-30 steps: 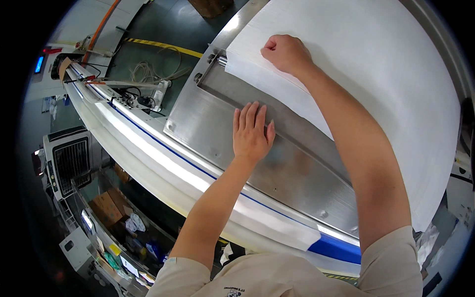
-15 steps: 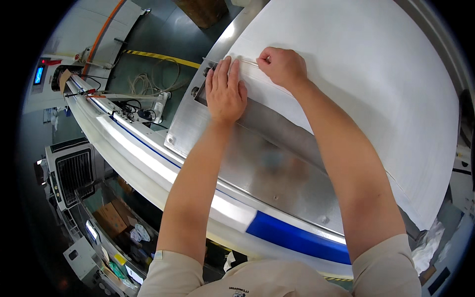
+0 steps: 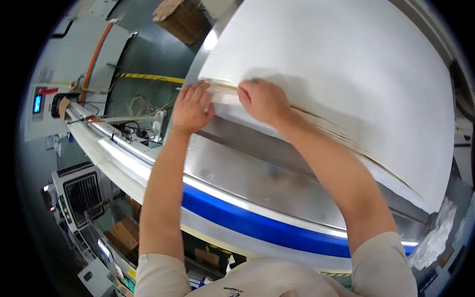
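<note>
A big stack of white paper sheets (image 3: 336, 64) lies on a steel machine table (image 3: 257, 178). My left hand (image 3: 190, 106) grips the stack's near left corner, fingers over the top sheets. Beside it, my right hand (image 3: 262, 101) pinches the same near edge, and the upper sheets are lifted so a gap runs along the edge to the right. Both forearms reach up from the bottom of the view.
A blue and white rail (image 3: 237, 218) fronts the table. A control panel with a small blue screen (image 3: 37, 104) and loose cables (image 3: 141, 106) are at the left. A cardboard box (image 3: 178, 17) stands on the floor beyond, with yellow-black tape (image 3: 148, 77). Crumpled plastic (image 3: 435, 237) lies at right.
My left hand moved from the bare steel table up to the stack's corner. Both hands now hold the near edge, and the upper sheets have lifted apart from those below.
</note>
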The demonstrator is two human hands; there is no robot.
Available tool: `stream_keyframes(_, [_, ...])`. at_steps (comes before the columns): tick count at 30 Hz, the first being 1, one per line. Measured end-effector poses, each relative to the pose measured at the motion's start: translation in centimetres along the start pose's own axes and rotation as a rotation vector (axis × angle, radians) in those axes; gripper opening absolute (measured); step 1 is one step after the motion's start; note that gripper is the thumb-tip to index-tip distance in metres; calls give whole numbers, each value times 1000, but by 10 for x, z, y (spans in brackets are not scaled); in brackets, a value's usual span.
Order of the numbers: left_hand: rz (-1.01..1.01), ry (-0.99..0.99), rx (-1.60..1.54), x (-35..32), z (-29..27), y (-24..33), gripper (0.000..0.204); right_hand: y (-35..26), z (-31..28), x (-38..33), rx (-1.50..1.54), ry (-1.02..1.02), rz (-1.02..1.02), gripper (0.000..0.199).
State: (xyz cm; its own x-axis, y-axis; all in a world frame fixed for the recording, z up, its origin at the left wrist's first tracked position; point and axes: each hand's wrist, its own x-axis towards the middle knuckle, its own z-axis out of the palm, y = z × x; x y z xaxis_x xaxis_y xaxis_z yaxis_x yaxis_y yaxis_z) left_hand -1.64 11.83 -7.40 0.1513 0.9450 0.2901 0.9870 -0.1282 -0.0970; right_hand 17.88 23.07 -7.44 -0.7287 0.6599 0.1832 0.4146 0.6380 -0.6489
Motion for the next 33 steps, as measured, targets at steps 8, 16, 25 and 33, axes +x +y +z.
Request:
stream_keyframes(8, [-68, -663, 137, 37, -30, 11, 51, 104, -134, -233, -547, 189, 448, 33])
stream_keyframes(16, [43, -921, 542, 66, 21, 16, 40, 252, -337, -472, -869, 142, 875, 49])
stream_keyframes(25, [-196, -673, 372, 29, 64, -57, 27, 368, -475, -613, -1001, -283, 1228, 52])
stream_keyframes(33, [-404, -588, 222, 9, 69, -88, 36, 390, -503, -643, -976, -447, 1414, 28])
